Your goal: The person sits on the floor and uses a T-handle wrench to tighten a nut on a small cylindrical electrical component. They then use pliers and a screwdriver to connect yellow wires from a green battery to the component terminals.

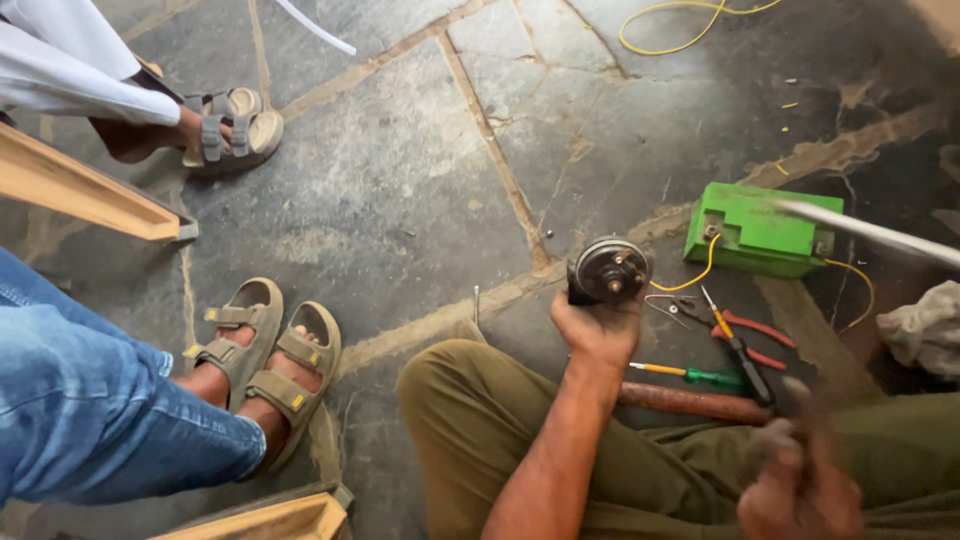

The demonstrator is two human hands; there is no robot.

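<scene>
My left hand (598, 325) is held out over the stone floor and grips a round black horn-like part (610, 270) with metal terminals on its face. A yellow wire (700, 272) runs from beside it to a green battery box (757, 230) on the floor. My right hand (800, 480) is low at the right, above my olive trouser leg, and badly blurred by motion; its fingers look curled, but what it holds cannot be made out. A blurred pale rod (870, 232) crosses the upper right over the battery.
Red-handled pliers (752, 335), a green-handled screwdriver (690, 374) and a rusty bar (690, 402) lie by my knee. A grey rag (925, 328) is at right. Two other people's sandalled feet (262, 365) (225, 128) and wooden beams (85, 190) fill the left. A yellow cable loop (665, 30) lies far back.
</scene>
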